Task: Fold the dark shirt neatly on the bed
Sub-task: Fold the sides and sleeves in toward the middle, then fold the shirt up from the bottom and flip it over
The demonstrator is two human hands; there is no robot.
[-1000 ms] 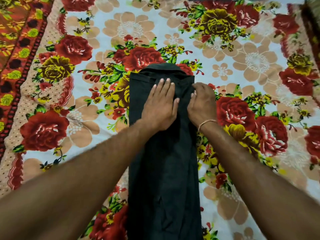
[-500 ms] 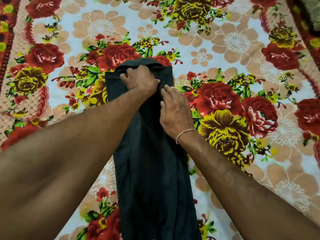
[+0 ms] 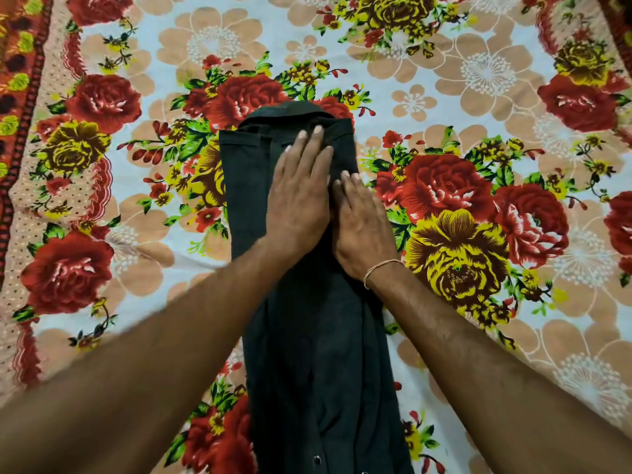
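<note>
A dark, almost black cotton shirt [image 3: 307,354], folded lengthwise into a long narrow strip, is laid on the bed, which is covered by a floral bedsheet [image 3: 478,97] printed with red roses, yellow blooms and beige flowers on a pale ground. The strip runs from the near edge of the view up to the middle of the scene, where the collar end is seen as a rounded dark hump at the far end. Small snap buttons can be made out near the bottom edge of the view.

The left hand [image 3: 301,196] is laid flat on the far part of the shirt, palm down, with the fingers straight and held together and the fingertips reaching just short of the collar; nothing is gripped by it. The right hand [image 3: 362,227] is placed just beside it, to the right, on the right edge of the folded strip. Its fingers are extended and lie against the cloth, the fingertips touching the side of the left hand. Whether any cloth is caught under its fingers cannot be told. A thin pale thread bracelet [image 3: 379,270] is worn on the right wrist.

Both forearms are stretched in from the near corners of the view. A red and orange patterned border [image 3: 20,80] is seen along the far left side of the sheet.
</note>
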